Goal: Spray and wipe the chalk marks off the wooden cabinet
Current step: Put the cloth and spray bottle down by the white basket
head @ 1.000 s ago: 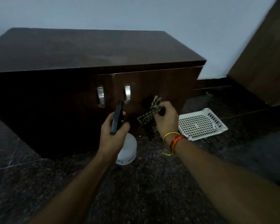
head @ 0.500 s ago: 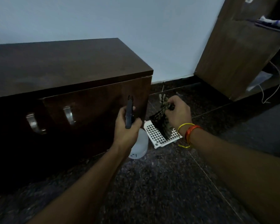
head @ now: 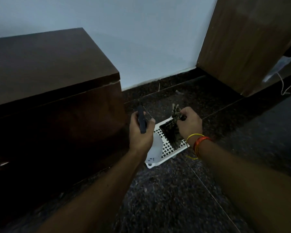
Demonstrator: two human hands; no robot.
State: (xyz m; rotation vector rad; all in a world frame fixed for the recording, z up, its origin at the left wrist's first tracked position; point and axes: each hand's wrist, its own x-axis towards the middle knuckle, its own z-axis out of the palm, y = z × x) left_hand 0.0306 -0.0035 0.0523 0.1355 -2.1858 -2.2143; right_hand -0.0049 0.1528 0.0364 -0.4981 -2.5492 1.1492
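Observation:
The dark wooden cabinet (head: 54, 91) fills the left of the view; I see no chalk marks on it in this dim light. My left hand (head: 140, 133) grips a spray bottle (head: 155, 148) by its dark trigger head, with the white body hanging below the hand. My right hand (head: 189, 123) holds a patterned cloth (head: 172, 130), which dangles over a white perforated tray (head: 166, 153) on the floor. Both hands are just right of the cabinet's front corner, above the tray.
The floor (head: 166, 199) is dark speckled stone. A light wall (head: 141, 39) runs behind the cabinet. A brown wooden unit (head: 242, 44) stands at the right, with a thin cord (head: 289, 84) hanging beside it.
The view has swung right, so the cabinet doors and handles slid out to the left. Both hands moved from the cabinet door to above the white tray, still holding bottle and cloth.

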